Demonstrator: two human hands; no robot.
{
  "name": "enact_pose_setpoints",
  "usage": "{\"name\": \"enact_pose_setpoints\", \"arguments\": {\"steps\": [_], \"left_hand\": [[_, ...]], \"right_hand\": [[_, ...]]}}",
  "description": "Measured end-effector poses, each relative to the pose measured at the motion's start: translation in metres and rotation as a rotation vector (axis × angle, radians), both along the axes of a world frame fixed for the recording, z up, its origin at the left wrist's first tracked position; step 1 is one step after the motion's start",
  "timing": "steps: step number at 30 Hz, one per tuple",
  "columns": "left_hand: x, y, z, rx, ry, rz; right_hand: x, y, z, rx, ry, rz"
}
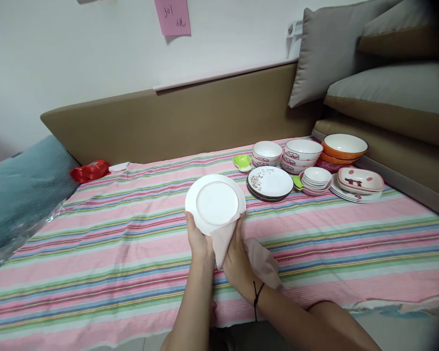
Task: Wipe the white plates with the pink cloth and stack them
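Observation:
A white plate (217, 201) is held up over the striped cloth, its underside with the foot ring facing me. My left hand (199, 240) grips its lower left edge, thumb on the near face and the other fingers hidden behind. My right hand (237, 256) is closed on a pale pink cleaning cloth (224, 239), which it presses against the plate's lower right rim. The rest of that cloth hangs down behind the right wrist. Just right of the plate lies a stack of dark-edged plates (270, 182) with a brown flower pattern on top.
Stacked white bowls (303, 150), orange bowls (344, 145), small white dishes (316, 176) and rectangular dishes (361, 180) stand at the right. A green dish (242, 162) sits beside the bowls. A red plastic package (91, 171) lies far left. Cushions (391, 92) pile up at right.

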State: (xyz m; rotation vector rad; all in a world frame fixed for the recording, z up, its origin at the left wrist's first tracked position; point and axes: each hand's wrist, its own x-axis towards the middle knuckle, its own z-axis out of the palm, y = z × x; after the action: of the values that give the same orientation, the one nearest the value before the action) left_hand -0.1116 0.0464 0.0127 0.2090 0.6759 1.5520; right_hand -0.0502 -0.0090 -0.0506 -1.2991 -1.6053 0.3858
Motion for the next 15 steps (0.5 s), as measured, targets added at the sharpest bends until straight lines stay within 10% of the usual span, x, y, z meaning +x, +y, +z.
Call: {"name": "enact_pose_setpoints", "arguments": {"steps": [15], "left_hand": [[-0.006,-0.003,0.008,-0.059,-0.139,-0.125]], "right_hand": [[0.021,-0.002,0.025,0.003,-0.420,0.049]]}}
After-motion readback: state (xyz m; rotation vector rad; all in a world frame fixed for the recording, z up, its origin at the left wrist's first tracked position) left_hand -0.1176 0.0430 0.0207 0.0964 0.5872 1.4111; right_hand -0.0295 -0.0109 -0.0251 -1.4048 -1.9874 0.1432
